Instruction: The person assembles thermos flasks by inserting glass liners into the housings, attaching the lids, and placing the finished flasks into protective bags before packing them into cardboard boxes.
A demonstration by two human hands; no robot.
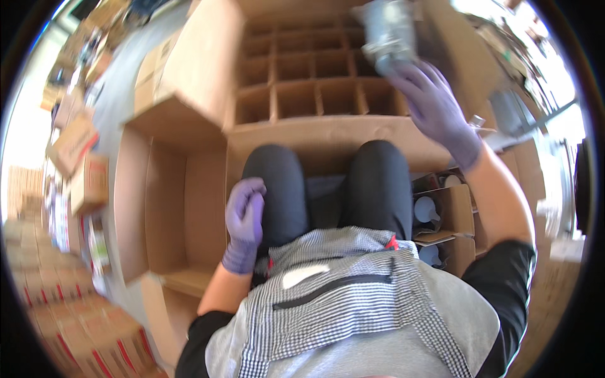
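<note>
My right hand [435, 107], in a purple glove, grips the near end of a pale, bottle-shaped thing wrapped in clear plastic [391, 34]. Motion blurs it, so its exact kind does not show. It is held over the far right part of a large open carton [302, 129] whose inside is split by cardboard dividers [295, 94] into several square cells. In a matching glove, my left hand [244, 211] is beside my left knee, its fingers loosely bent, a gap to the thumb, and nothing visible in it.
An open cardboard box [189, 201] stands left of my legs. On the right, a smaller carton [463, 211] contains several dark things with pale blue round tops [426, 209]. Stacked boxes [82, 321] fill the lower left; more cartons [88, 183] stand farther up that side.
</note>
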